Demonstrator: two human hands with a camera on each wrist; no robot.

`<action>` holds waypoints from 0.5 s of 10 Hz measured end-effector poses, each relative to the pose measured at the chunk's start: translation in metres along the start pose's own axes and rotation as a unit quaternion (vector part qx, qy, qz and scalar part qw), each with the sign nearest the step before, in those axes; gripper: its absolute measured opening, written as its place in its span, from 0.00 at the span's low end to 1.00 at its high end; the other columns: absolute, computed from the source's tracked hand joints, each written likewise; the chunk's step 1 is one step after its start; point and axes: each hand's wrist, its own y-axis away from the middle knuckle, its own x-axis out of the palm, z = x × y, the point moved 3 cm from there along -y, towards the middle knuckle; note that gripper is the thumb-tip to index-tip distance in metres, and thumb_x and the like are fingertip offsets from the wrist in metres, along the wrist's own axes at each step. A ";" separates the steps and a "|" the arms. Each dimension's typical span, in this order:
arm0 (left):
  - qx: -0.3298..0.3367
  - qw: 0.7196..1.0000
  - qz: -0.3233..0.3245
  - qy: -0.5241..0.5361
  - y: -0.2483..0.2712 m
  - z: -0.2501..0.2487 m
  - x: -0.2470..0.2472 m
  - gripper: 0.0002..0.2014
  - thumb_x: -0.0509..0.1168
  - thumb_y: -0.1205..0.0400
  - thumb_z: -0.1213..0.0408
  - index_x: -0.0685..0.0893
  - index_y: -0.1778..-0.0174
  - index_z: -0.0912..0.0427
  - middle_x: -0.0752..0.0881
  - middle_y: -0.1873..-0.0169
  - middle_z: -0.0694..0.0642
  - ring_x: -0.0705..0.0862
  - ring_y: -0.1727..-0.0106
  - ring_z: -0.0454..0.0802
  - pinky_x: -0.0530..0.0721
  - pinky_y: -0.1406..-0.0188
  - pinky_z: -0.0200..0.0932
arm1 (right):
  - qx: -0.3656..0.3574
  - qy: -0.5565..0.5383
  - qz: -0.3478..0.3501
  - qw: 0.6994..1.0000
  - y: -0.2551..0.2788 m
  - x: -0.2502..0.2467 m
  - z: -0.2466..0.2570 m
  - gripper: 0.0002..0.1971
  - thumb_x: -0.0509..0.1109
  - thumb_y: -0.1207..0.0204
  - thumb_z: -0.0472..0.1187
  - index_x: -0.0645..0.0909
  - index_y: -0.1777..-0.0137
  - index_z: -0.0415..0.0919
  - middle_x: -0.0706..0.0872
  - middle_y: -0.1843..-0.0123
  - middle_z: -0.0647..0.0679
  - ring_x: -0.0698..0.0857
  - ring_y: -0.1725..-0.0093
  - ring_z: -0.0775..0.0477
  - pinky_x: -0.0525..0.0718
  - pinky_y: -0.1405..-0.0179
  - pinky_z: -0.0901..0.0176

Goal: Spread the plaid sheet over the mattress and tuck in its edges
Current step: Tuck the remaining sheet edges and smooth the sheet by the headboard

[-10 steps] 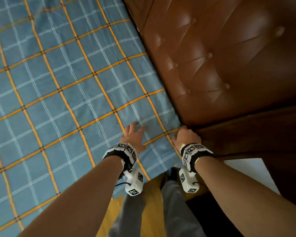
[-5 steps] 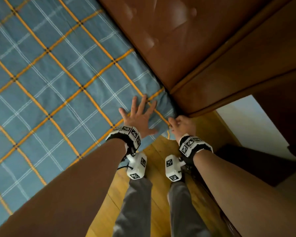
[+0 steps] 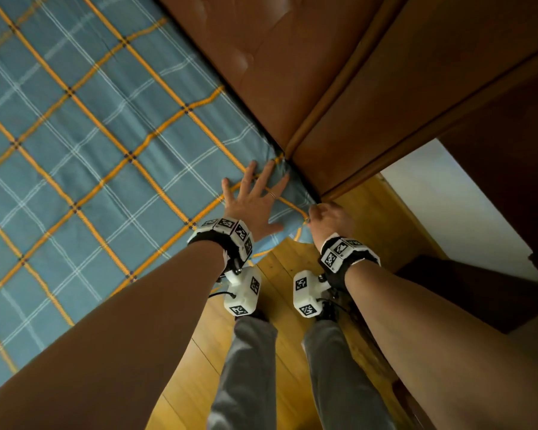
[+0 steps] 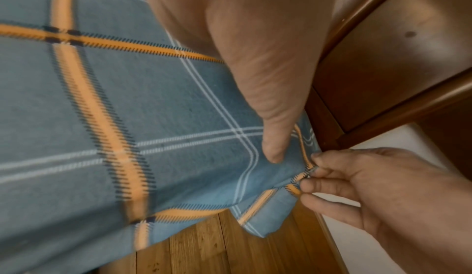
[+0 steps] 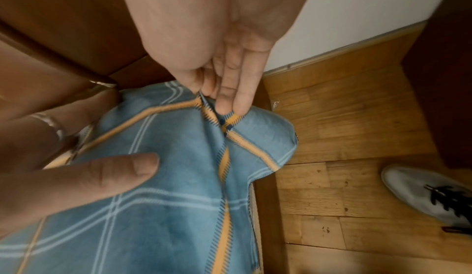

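Note:
The blue plaid sheet (image 3: 100, 156) with orange and white lines lies spread over the mattress, reaching the brown headboard. My left hand (image 3: 255, 200) lies flat with spread fingers on the sheet's near corner, pressing it down; its thumb (image 4: 275, 133) shows in the left wrist view. My right hand (image 3: 326, 215) pinches the sheet's corner fold (image 5: 227, 120) at the mattress edge, right beside the headboard's end. Below the pinch a loose flap of sheet (image 4: 265, 213) hangs over the floor. The mattress itself is hidden under the cloth.
A padded brown leather headboard (image 3: 280, 63) with a wooden frame (image 3: 401, 119) stands against the bed's far side. Wooden floor (image 3: 280, 274) lies below my legs. A white wall (image 3: 454, 206) and a dark cabinet (image 3: 510, 125) are at the right. My grey shoe (image 5: 431, 195) stands nearby.
The view has swung toward the bed's corner. My left hand slid to the corner and spread flat. My right hand moved from the mattress edge to pinch the corner fold.

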 end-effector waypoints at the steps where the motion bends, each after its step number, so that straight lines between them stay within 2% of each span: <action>1: -0.075 0.995 -0.059 0.022 0.009 0.010 0.000 0.53 0.63 0.26 0.32 0.33 0.18 0.39 0.31 0.17 0.49 0.33 0.16 0.60 0.45 0.25 0.82 | 0.000 0.012 0.020 1.000 0.000 0.001 -0.001 0.15 0.58 0.16 0.43 0.84 0.42 0.37 0.86 0.42 0.40 0.82 0.40 0.38 0.76 0.41 0.51; 2: -0.158 0.983 -0.066 0.070 0.018 0.024 0.008 0.52 0.60 0.27 0.28 0.33 0.18 0.39 0.31 0.17 0.48 0.32 0.16 0.61 0.46 0.26 0.83 | 0.028 -0.015 0.058 0.998 0.001 0.006 0.000 0.15 0.57 0.16 0.38 0.79 0.36 0.34 0.81 0.36 0.37 0.79 0.34 0.35 0.77 0.36 0.46; 3: -0.153 0.983 -0.031 0.094 0.018 0.027 0.016 0.52 0.61 0.27 0.29 0.31 0.19 0.35 0.31 0.17 0.47 0.34 0.16 0.61 0.56 0.28 0.81 | 0.053 -0.051 0.061 0.995 0.003 0.007 0.007 0.18 0.58 0.16 0.37 0.69 0.27 0.34 0.77 0.30 0.34 0.78 0.34 0.30 0.80 0.36 0.36; 4: -0.122 0.990 -0.025 0.072 0.012 0.024 0.012 0.53 0.63 0.28 0.30 0.31 0.20 0.34 0.30 0.17 0.45 0.33 0.16 0.60 0.56 0.30 0.83 | 0.080 -0.093 0.079 0.989 0.004 0.021 0.005 0.32 0.68 0.22 0.36 0.60 0.19 0.45 0.77 0.26 0.38 0.81 0.33 0.31 0.84 0.39 0.34; 5: -0.070 0.997 -0.008 0.042 0.002 0.025 0.005 0.55 0.65 0.29 0.30 0.29 0.20 0.35 0.28 0.18 0.44 0.29 0.17 0.59 0.52 0.32 0.87 | 0.058 -0.068 0.108 0.990 -0.001 0.031 0.002 0.46 0.75 0.28 0.35 0.52 0.16 0.57 0.78 0.25 0.42 0.84 0.35 0.35 0.85 0.39 0.39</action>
